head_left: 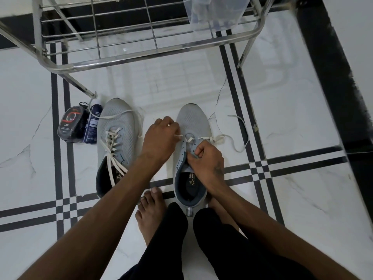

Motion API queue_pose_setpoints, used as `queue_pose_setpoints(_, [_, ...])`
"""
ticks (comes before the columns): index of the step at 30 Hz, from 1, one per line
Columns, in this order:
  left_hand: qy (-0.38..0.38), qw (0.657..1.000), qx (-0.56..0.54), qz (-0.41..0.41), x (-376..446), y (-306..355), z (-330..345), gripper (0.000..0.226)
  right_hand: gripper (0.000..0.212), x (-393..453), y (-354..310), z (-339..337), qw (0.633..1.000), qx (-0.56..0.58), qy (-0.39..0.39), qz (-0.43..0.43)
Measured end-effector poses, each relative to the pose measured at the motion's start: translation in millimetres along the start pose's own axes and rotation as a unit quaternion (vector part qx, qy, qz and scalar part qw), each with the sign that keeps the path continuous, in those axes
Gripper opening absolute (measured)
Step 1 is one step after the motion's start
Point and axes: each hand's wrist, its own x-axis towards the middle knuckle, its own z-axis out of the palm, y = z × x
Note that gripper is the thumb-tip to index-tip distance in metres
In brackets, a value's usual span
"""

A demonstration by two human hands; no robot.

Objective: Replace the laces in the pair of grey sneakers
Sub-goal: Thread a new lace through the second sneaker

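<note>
Here, right grey mesh sneaker (193, 122) on white marble floor (302, 199) being unlaced — cream flat lace (214, 138) left only in lowest eyelets. Lace end pinched by left hand (161, 136); tongue edge gripped by right hand (205, 160), fingers curled. Left grey sneaker (115, 126) just beside, fully laced. Next judged: last crossing to be drawn out. Open floor on the right; steel rack leg (80, 87), clear polish box (70, 126) and blue spray can (91, 126) crowded at left shoe's toe — bare foot (150, 211) between heels.

Home: marble floor (282, 110), steel shoe rack (125, 57).
</note>
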Motion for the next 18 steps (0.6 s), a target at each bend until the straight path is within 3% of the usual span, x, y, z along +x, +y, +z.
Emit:
queue_pose_setpoints(3, [0.014, 0.999, -0.036, -0.031, -1.8, -8.1, 1.9, 0.009, 0.031, -0.2, 0.5, 0.1, 1.000, -0.001, -0.004, 0.000])
queue_pose_setpoints(8, [0.033, 0.974, -0.145, -0.171, -7.0, -32.1, 0.5, 0.010, 0.030, 0.4, 1.9, 0.1, 1.000, 0.001, -0.005, 0.001])
queue_pose_setpoints(18, [0.045, 0.964, -0.160, -0.206, -5.7, -23.6, -8.4, 0.012, 0.029, 1.0, 1.0, 0.6, 1.000, -0.002, -0.003, 0.001])
